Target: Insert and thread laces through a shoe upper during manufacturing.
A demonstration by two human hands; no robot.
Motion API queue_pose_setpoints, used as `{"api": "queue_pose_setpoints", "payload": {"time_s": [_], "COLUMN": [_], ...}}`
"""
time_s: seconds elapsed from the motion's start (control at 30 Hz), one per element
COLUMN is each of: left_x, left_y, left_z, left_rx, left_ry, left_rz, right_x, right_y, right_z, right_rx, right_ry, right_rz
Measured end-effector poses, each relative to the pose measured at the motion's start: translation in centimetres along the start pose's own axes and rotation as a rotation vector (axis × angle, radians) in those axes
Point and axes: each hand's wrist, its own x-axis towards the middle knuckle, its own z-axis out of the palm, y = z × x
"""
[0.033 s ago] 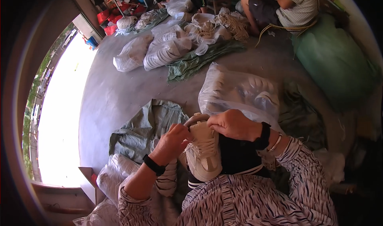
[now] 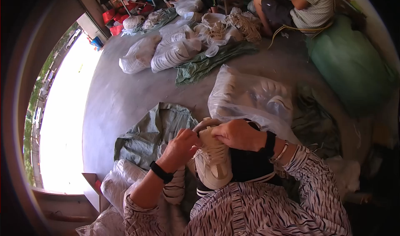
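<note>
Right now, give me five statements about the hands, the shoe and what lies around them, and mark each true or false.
1. The left hand and the right hand are both at the pale shoe. True.
2. The right wrist is bare. False: a black wristband and a bracelet are on it.
3. The shoe's toe points away from the person's body. False: it points toward the body.
4. A translucent plastic bag lies on the floor beyond the hands. True.
5. The large green sack is at the picture's left. False: the large green sack is at the right.
</note>
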Motion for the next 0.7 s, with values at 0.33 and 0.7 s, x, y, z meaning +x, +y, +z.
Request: {"api": "queue_pose_setpoints", "payload": {"time_s": [0.33,0.7], "left_x": [-1.3,0.2], "left_y": [1.1,2.9], "left_z": [0.3,0.6], "left_rx": [-0.103,-0.035], "left_ry": [0.217,0.106], "left_rz": [-0.126,-0.133], "right_x": [3.5,-0.8], "right_y": [0.3,7.2], "right_z": [3.5,-4.0], "right_rx": [0.093,1.624], "right_ry": [0.214,0.692], "right_rz": [-0.251,0.398]}}
